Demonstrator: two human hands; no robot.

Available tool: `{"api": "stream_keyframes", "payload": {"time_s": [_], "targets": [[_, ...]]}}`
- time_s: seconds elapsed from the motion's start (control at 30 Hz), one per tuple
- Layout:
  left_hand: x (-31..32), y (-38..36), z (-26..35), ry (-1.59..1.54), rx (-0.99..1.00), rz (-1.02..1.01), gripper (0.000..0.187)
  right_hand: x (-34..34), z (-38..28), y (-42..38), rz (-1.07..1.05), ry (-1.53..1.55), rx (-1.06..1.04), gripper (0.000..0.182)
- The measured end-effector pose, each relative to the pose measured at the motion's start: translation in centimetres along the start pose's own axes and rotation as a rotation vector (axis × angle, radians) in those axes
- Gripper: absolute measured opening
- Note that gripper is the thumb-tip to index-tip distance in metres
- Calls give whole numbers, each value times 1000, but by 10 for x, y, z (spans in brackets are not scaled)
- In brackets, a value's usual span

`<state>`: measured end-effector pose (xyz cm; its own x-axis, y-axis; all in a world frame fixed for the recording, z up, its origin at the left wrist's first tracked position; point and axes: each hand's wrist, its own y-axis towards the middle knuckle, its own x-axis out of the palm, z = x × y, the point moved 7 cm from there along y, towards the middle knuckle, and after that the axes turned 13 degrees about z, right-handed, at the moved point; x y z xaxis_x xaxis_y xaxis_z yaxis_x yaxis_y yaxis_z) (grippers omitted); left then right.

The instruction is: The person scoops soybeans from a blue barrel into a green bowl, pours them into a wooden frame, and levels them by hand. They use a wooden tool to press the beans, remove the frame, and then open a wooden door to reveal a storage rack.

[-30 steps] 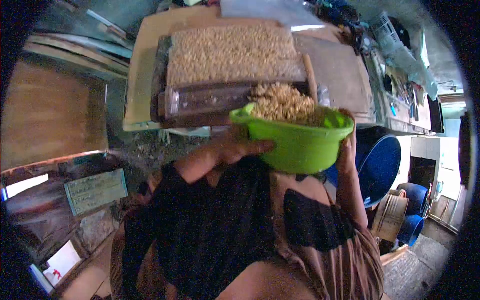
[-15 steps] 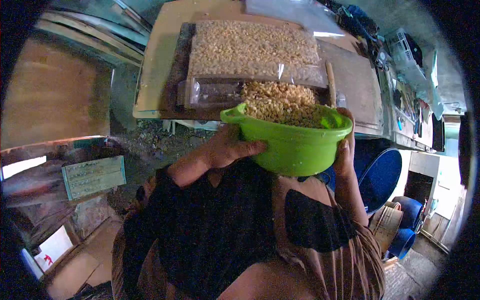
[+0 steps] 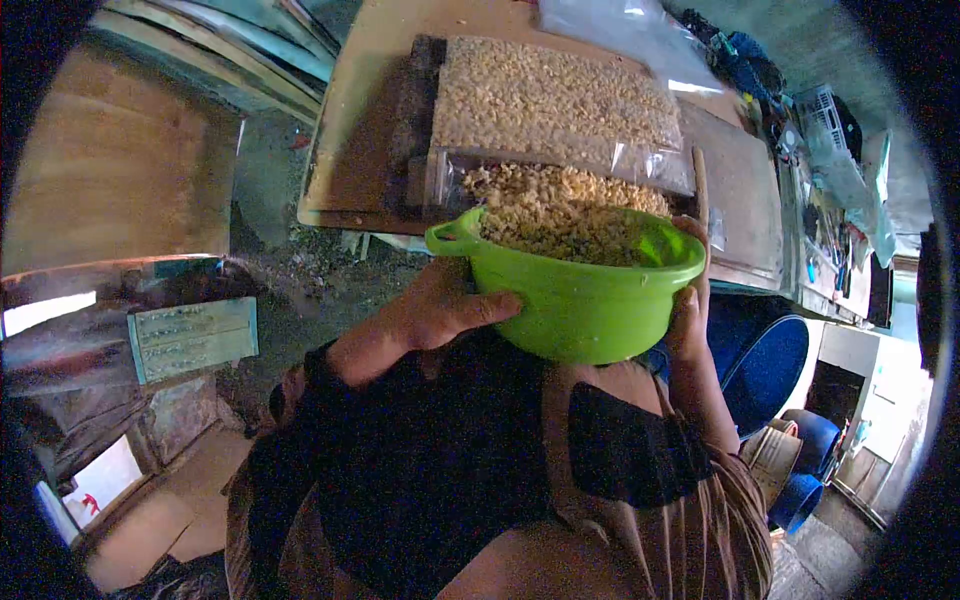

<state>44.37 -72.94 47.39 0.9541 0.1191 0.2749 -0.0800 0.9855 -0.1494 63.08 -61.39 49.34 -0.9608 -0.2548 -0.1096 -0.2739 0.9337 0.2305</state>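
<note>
A green plastic basin with a loop handle is held in front of my chest at the table's near edge, tilted away from me. My left hand grips its left side, thumb on the outer wall. On the right side my right hand is closed around the rim, its fingers partly hidden. Pale, crumbly grains fill the basin's far side and continue past the rim to the tray beyond. Behind lies a flat rectangular slab of pale grains, with clear plastic film along its near edge.
The wooden table carries a stick and a flat board right of the slab. More clear plastic sheeting lies at the back. A large blue barrel stands at right, below table height. Wooden panels stand at left.
The basin has shifted left relative to the table and slab. Grains beyond its rim now spread wider, to left and right. Both hands keep their hold.
</note>
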Motion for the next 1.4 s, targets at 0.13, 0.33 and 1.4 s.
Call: {"api": "stream_keyframes", "payload": {"time_s": [0.13,0.33,1.4], "targets": [[-11,-10,20,-14,84,69,64,13,-10,-3,0,169,33,94],[-25,-19,0,-71,3,85,63,31,-1,-9,-82,65,64,93],[89,66,-17,139,-44,-185,46,-109,15,0,259,79,38,94]]}}
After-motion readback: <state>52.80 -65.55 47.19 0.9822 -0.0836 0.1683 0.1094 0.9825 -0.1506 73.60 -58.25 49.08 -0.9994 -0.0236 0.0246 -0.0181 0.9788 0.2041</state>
